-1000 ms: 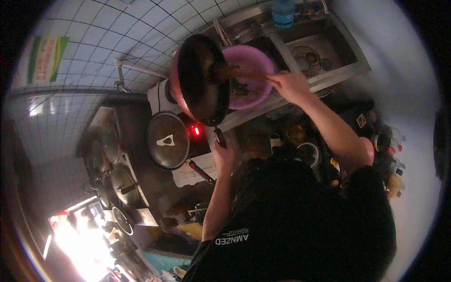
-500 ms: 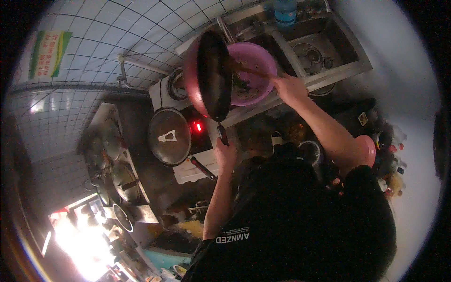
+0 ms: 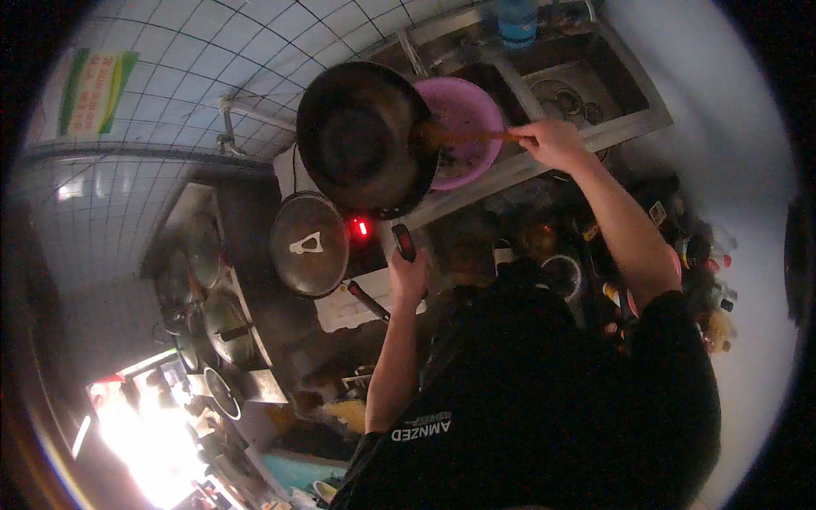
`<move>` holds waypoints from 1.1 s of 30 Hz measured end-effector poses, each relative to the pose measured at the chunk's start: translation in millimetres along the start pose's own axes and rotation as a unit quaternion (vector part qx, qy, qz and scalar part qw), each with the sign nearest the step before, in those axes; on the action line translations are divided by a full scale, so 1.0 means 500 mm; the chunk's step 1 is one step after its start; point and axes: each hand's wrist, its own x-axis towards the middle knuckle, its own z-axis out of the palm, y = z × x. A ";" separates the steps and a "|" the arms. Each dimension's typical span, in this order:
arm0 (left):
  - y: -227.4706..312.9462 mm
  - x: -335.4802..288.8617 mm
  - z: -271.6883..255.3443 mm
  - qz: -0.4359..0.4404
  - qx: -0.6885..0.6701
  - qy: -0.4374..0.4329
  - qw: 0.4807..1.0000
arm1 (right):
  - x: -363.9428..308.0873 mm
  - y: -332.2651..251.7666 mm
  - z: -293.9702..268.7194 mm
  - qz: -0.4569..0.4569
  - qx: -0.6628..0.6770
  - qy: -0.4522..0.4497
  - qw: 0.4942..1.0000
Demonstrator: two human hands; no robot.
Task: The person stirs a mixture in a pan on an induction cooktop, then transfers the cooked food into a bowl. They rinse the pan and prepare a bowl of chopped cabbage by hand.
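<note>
My left hand (image 3: 410,276) is closed around the black handle of a dark wok (image 3: 353,140), held up with its inside facing me. In my right hand (image 3: 554,144) is a wooden spatula (image 3: 480,135), whose far end reaches the wok's right rim. Behind that rim, and partly covered by it, a pink basin (image 3: 486,110) rests by the sink. Dark bits of food show in the basin, too dim to name. The wok's inside looks bare, though it is dark.
A dark round pan or lid (image 3: 308,255) with a white piece on top lies left of my left hand. A red light (image 3: 362,227) glows beside it. The metal sink (image 3: 642,102) is at the back right, with a blue bottle (image 3: 517,30) behind. Several bottles (image 3: 721,257) stand far right.
The wok has turned from steeply tipped toward the basin to showing its broad inside. My right hand and the spatula have shifted slightly right and away from me.
</note>
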 end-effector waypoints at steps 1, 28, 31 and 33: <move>0.000 -0.001 0.000 -0.014 -0.033 -0.004 0.999 | 0.006 -0.004 -0.005 -0.004 0.015 0.010 1.000; -0.003 -0.026 -0.123 0.106 0.075 0.075 0.989 | -0.262 0.057 0.005 0.233 0.592 -0.172 0.752; -0.014 -0.067 -0.175 0.061 -0.075 -0.057 0.994 | -0.331 -0.048 0.002 0.230 0.756 -0.200 0.579; -0.022 -0.099 -0.196 0.021 -0.162 -0.138 0.977 | -0.371 -0.101 0.002 0.206 0.762 -0.177 0.588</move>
